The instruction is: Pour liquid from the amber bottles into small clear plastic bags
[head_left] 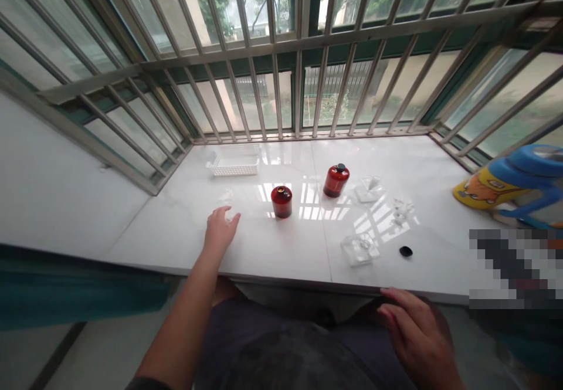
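My left hand [221,229] is over the white countertop [272,255], thumb and fingers apart, with nothing visible in it. Just beyond its fingertips lies a small pale scrap [226,195], too faint to make out. To its right stands a dark red bottle [281,203] with an uncovered mouth. A second red bottle [336,182], farther back, wears a black cap [340,168]. My right hand [413,328] hangs at the counter's front edge above my lap, fingers loosely stretched and empty. Nearest to it on the counter is a small black lid [406,251].
A white perforated basket [235,167] sits at the back left. Clear plastic pieces [360,250] and another clear package [370,189] lie right of the bottles, near white crumpled bits [401,209]. A blue-and-yellow flask [501,182] lies tilted at right. Metal window bars [299,94] border the back.
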{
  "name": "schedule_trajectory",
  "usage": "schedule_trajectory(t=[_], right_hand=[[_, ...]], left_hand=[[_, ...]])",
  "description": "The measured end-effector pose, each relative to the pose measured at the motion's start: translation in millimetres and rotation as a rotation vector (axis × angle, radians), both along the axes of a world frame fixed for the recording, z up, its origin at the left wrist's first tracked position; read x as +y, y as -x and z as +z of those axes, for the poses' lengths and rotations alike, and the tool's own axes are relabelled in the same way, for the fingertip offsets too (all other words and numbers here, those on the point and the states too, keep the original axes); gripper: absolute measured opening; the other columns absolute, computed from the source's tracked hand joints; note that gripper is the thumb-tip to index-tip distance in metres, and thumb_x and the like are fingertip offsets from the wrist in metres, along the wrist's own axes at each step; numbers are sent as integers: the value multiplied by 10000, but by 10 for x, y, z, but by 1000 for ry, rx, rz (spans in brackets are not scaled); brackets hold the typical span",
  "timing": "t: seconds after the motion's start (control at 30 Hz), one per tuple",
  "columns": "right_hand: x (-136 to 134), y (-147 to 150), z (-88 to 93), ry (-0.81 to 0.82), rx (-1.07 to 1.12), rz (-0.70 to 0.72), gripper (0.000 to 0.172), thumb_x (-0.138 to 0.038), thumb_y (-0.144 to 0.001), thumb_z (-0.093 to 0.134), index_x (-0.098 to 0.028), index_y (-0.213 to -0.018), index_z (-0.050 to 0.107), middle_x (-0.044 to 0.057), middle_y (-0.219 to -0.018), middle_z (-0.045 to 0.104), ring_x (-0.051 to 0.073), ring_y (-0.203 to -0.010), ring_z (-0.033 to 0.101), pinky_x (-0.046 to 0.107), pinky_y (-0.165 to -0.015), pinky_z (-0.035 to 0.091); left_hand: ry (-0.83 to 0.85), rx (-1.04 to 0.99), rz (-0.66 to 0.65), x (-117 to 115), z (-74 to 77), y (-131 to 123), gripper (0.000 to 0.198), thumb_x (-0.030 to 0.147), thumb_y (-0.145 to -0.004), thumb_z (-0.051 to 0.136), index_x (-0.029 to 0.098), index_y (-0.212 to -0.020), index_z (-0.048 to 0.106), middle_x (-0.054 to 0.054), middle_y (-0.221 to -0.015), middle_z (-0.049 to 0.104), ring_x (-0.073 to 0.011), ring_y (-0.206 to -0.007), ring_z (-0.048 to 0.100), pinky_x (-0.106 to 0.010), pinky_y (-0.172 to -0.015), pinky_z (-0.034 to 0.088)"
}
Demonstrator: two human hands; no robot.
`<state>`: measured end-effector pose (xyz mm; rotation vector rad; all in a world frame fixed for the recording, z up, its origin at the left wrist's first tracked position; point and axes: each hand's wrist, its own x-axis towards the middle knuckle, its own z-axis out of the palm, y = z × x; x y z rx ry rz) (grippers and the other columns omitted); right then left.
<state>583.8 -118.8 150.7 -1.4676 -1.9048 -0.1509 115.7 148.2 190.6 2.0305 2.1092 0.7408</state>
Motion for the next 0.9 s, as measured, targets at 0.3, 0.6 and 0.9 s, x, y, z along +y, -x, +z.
schedule_trajectory(t=[0.3,0.6,0.9], right_hand=[[53,614,93,65,22,166,229,-226,-1029,673,-234,-1251,728,128,-1363,703,292,-1253,698,457,-1029,642],[-28,571,140,148,62,145,157,-222,-1028,652,-243,-1149,749,130,-1325,718,288,-1199,725,451,-981,670],[251,865,372,245,104,135,408,-292,-1053,639,-203,-1452,636,167,-1424,686,310,-1283,691,486,-1068,637]], left_hand=[[193,120,132,787,111,268,277,397,-904,667,169,-1033,758,-202,-1131,800,-388,-1179,703,-507,-1046,536],[149,-39,94,719,408,178,211,409,-857,683,218,-769,681,-168,-1005,781,-387,-1096,718,-497,-959,566],[510,-780,-344,-1183,226,-1115,386,588,-887,745,208,-949,784,-70,-1026,816,-223,-898,741,-324,-843,585]])
